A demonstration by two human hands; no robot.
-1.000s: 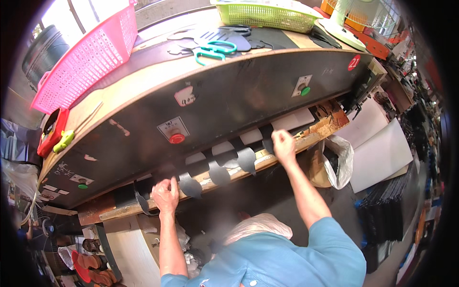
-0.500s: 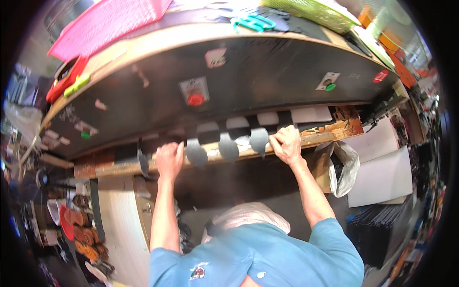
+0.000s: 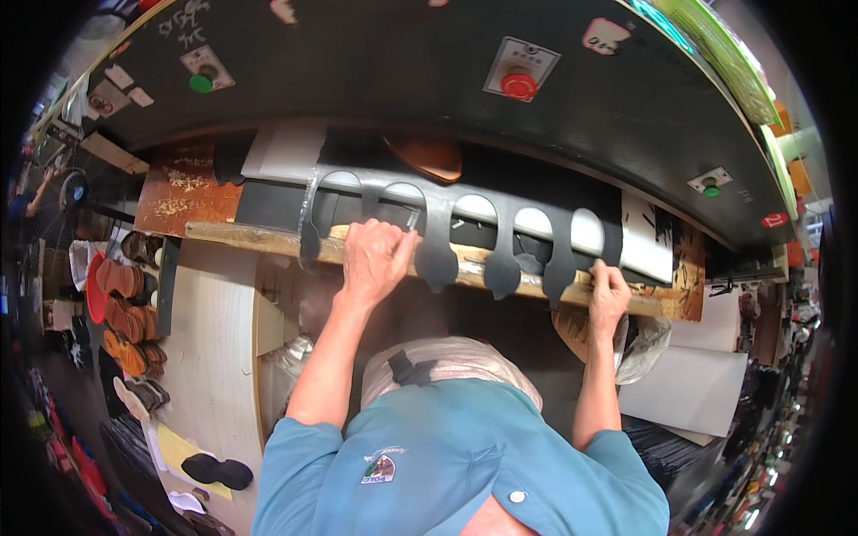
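A black sheet (image 3: 435, 228) with several rounded cut-outs along its near side lies under the dark machine beam. Its leftover tongues hang over a worn wooden rail (image 3: 259, 239). My left hand (image 3: 377, 259) is closed at the near edge, gripping one of the tongues left of the middle; its fingertips are partly hidden. Toward the right end, my right hand (image 3: 608, 295) pinches another tongue between thumb and fingers. White board (image 3: 478, 207) shows through the cut-outs. Behind the sheet, a brown rounded piece (image 3: 429, 159) sits partly beneath the beam.
The black beam (image 3: 375, 80) crosses close beyond my hands, carrying a red button (image 3: 518, 86) and green buttons (image 3: 202, 82). Below the rail at right hangs a plastic bag (image 3: 645, 348), near white sheets (image 3: 693, 384). Brown shoe-sole-shaped pieces (image 3: 125, 281) are stacked at the left.
The view has swung left and closer to the rail. More of the black sheet and its cut-outs now shows. My hands have shifted along its near edge.
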